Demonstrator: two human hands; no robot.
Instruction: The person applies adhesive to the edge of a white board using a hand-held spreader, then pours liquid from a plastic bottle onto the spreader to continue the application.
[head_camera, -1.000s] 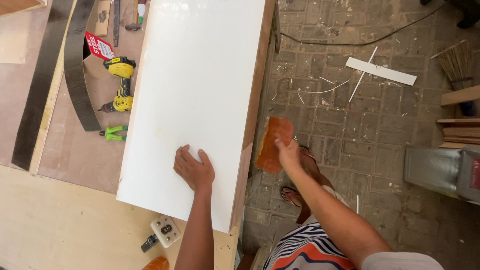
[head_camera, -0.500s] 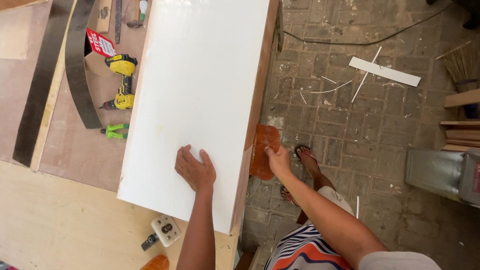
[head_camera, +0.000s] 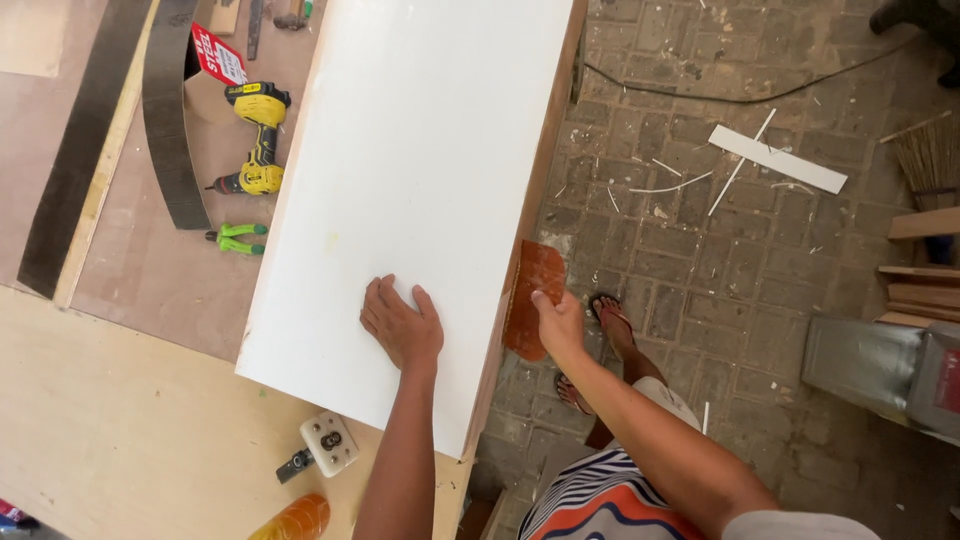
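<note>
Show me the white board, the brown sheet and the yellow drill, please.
white board (head_camera: 420, 170): head view, bare middle of its top face.
brown sheet (head_camera: 530, 300): head view, middle of sheet.
yellow drill (head_camera: 262, 140): head view, handle.

Smooth matt white board (head_camera: 420, 160) — raw wooden edge (head_camera: 525, 240).

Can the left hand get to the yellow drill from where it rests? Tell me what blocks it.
Probably yes. The left hand lies flat on the white board, and the yellow drill sits in the open on the brown sheet beside the board's left edge. Nothing stands between them, though it looks a long stretch.
</note>
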